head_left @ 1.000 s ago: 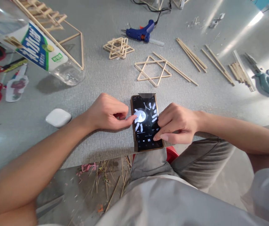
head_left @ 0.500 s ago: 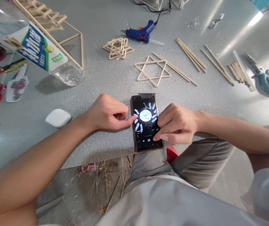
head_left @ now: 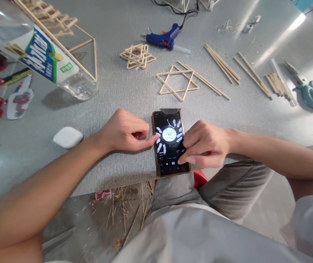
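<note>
A smartphone (head_left: 170,146) in a thin brown-gold case lies face up near the table's front edge. Its lit screen shows a round white disc with pale petal shapes and music player buttons. My left hand (head_left: 127,131) rests at its left side, fingers curled into the palm, the thumb tip on the screen's edge. From the right, my right hand (head_left: 207,144) reaches over the phone with its fingers folded. One fingertip of that hand touches the screen beside the pause button. Neither hand grips the phone.
Beyond the phone lie a stick star (head_left: 177,83), a layered stick star (head_left: 138,57) and a blue glue gun (head_left: 162,38). Loose sticks (head_left: 222,64) and scissors (head_left: 312,93) are at right. A plastic bottle (head_left: 77,80) and white case (head_left: 68,137) are at left.
</note>
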Demonstrator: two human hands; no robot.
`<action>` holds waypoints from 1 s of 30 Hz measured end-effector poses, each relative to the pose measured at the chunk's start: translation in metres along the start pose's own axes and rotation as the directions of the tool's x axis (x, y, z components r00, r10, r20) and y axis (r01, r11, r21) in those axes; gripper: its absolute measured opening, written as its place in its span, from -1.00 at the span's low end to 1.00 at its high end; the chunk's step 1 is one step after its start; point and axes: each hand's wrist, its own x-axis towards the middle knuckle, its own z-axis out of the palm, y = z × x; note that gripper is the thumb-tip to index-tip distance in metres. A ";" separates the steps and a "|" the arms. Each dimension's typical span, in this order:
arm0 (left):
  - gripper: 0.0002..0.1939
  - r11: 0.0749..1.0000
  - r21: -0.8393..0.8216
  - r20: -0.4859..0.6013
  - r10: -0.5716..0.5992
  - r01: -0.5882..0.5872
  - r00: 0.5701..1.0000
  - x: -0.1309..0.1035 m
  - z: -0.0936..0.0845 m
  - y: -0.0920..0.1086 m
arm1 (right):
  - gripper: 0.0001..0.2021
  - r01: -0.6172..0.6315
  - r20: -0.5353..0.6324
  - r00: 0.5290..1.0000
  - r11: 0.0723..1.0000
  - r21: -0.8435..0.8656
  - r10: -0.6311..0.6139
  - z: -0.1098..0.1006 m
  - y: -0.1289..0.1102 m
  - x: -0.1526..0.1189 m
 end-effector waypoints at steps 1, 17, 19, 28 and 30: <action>-0.43 1.000 0.004 0.004 -0.003 0.003 1.000 0.000 0.000 0.000 | -0.58 0.000 -0.001 1.000 1.000 0.001 0.000 0.000 0.000 0.000; -0.43 0.995 -0.015 0.073 -0.094 0.096 0.993 0.000 0.000 -0.002 | -0.58 -0.010 0.035 0.999 1.000 0.003 0.010 0.000 0.001 -0.001; -0.43 0.995 -0.015 0.074 -0.098 0.099 0.992 -0.001 0.000 -0.002 | -0.57 -0.010 0.029 1.000 1.000 0.004 0.010 0.000 0.001 -0.001; -0.45 0.998 -0.018 0.052 -0.066 0.067 0.996 -0.001 0.000 -0.001 | -0.55 -0.020 0.062 0.998 0.999 -0.045 0.023 0.001 0.001 -0.002; -0.45 0.999 -0.019 0.039 -0.047 0.048 0.998 0.000 0.000 -0.001 | -0.55 -0.028 0.065 0.997 0.998 -0.049 0.031 0.001 0.001 -0.002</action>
